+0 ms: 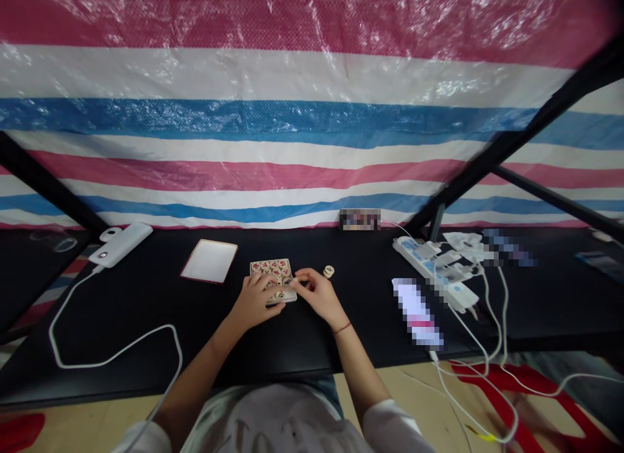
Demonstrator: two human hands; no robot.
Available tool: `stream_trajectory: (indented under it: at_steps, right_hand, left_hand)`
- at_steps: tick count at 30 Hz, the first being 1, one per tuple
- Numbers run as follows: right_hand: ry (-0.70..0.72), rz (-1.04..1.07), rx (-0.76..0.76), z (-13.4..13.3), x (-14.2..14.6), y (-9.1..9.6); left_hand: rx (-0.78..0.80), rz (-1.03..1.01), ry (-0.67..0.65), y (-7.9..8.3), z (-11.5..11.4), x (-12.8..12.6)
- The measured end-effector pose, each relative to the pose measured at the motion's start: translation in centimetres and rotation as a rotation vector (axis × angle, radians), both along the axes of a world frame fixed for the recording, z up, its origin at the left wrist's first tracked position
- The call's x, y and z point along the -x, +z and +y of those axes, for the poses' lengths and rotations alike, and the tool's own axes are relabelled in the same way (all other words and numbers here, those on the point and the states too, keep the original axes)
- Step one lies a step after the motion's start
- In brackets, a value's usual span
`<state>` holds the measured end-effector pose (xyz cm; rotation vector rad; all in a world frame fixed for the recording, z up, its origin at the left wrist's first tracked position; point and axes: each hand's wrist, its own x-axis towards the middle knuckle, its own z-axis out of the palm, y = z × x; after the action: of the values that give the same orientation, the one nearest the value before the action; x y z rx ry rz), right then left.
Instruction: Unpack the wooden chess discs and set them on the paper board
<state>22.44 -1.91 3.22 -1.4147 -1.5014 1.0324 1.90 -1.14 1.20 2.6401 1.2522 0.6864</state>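
Note:
A shallow box point(294, 298) of round Chinese chess pieces point(275, 265) lies on the black table, with red characters in the far rows and dark ones nearer. My left hand point(257, 300) rests over the box's left side, fingers spread across the pieces and hiding some of them. At the box's right edge, the thumb and fingertips of my right hand point(319, 296) close on a dark-lettered piece point(287, 281). Just beyond my right hand sits a small stack of pieces point(329, 270).
An open box lid point(209, 261) lies to the left. Farther left is a white power bank point(121, 244) with a looping cable point(114, 359). On the right are a phone point(416, 313) and a power strip point(431, 268) with tangled cords. A striped sheet point(253, 141) hangs behind the table.

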Motion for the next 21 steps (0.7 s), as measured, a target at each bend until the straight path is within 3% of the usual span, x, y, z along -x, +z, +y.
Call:
stream_trajectory:
  at_steps: [6,10,14,21]
  right_hand:
    - [0.066,-0.151,-0.043,-0.7,1.4,0.5]
    - [0.118,-0.362,-0.15,-1.1,2.4,0.5]
    - [0.157,-0.534,-0.136,-1.4,2.8,0.7]
    - [0.212,-0.502,-0.113,-1.9,2.9,0.9]
  left_hand:
    - [-0.016,0.02,0.015,-0.2,-0.1,0.7]
    - [-0.053,-0.011,0.064,-0.2,-0.2,1.3]
    - [-0.066,-0.042,0.061,-0.4,-0.4,1.7]
    - [-0.05,-0.045,0.046,-0.9,-0.4,1.8]
